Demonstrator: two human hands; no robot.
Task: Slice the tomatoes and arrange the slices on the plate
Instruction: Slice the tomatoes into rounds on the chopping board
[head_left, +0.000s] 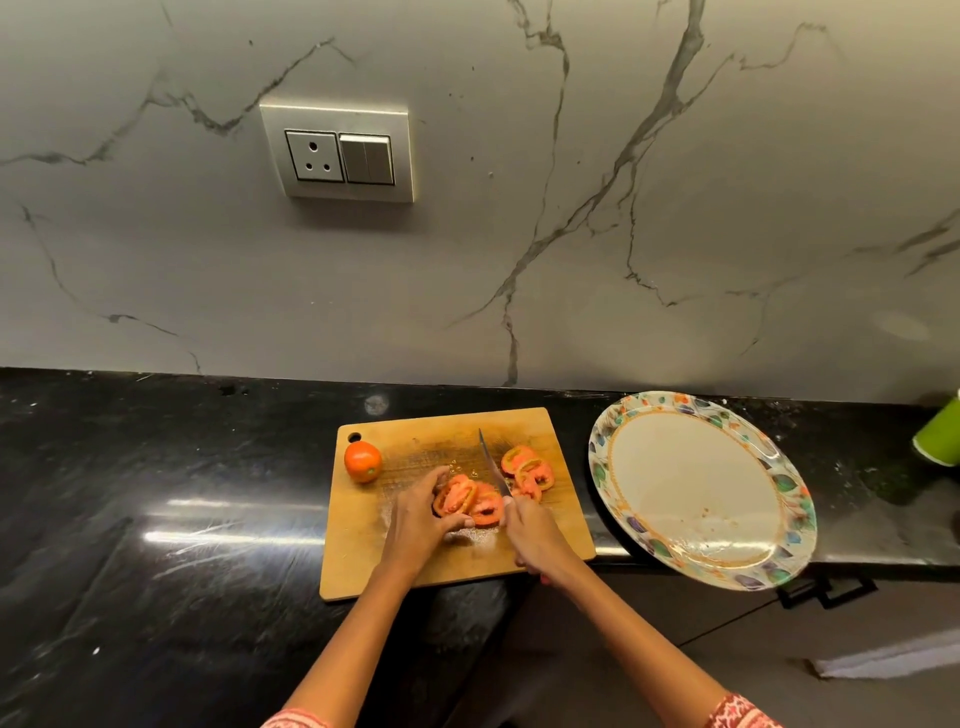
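Tomatoes: one whole tomato (362, 461) at the cutting board's (363, 566) far-left corner, plus two slice groups. Right pile (527, 472) lies loose; exact slice count unclear. Left hand (418, 522) curls around the cut tomato (467, 500) mid-board. Right hand (537, 540) grips one knife (492, 465), blade between the groups. One floral plate (691, 535) right of board, overhanging the black stone counter (156, 519). Marble-look wall (519, 234), one socket panel (340, 153), green cup (941, 439) at right edge.

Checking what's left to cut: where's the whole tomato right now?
In the head view, the whole tomato sits at the far left corner of the cutting board, just below its hanging hole, left of the left hand and apart from it.
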